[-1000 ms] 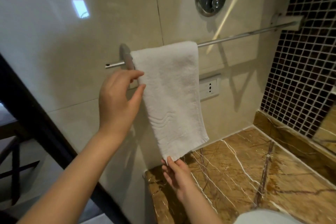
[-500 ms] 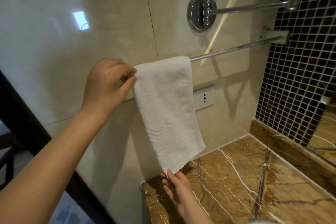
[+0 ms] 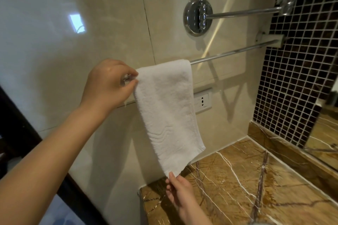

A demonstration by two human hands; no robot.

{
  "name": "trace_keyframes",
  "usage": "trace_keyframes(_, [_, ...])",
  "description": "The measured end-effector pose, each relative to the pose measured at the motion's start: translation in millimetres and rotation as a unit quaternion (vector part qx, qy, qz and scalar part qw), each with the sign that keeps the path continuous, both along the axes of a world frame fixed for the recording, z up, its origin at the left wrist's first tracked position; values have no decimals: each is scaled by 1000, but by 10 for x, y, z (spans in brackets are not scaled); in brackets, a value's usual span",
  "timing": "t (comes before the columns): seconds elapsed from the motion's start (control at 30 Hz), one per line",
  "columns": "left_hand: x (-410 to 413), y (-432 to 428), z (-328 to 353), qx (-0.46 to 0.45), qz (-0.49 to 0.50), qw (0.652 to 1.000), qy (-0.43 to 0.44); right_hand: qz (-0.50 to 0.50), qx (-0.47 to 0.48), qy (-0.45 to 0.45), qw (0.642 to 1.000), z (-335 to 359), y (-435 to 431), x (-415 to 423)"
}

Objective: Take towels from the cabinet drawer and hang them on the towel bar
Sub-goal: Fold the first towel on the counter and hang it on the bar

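A white towel (image 3: pixel 168 107) with a wavy embossed band hangs folded over the left end of a thin chrome towel bar (image 3: pixel 230 54) on the beige wall. My left hand (image 3: pixel 108 84) pinches the towel's upper left edge at the bar, hiding the bar's left mount. Below, my right hand (image 3: pixel 180 190) pinches the towel's lower left corner just above the counter. No cabinet drawer is in view.
A brown veined marble counter (image 3: pixel 247 184) lies under the towel. A white wall socket (image 3: pixel 202 101) sits behind the towel's right edge. Above hangs a round chrome mount with a long arm (image 3: pixel 198 17). Dark mosaic tile (image 3: pixel 300 78) and a mirror edge fill the right.
My left hand moved from an open pose beside the towel to pinching its top left edge at the bar. The right hand kept hold of the bottom corner. The camera shifted slightly.
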State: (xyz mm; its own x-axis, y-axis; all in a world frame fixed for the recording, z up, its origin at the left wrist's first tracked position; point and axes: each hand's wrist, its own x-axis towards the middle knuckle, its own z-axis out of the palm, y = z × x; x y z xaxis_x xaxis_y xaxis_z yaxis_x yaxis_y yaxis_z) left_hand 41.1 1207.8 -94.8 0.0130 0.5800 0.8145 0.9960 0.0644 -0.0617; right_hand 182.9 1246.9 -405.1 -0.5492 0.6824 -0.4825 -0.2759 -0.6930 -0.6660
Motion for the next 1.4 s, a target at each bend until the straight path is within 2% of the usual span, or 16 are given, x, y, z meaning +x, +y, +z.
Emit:
trace_keyframes(0.97, [280,361,53,-43,-20,999,6,-46,6,-17,999,100,330,243])
trace_keyframes(1.23, [402,566,18,-9,-19,1000,8,-59,7,-27,998,127,463,355])
trace_keyframes(1.4, [460,702,0,-18,-49,999,-4,-68,1,-17,998,139,589,439])
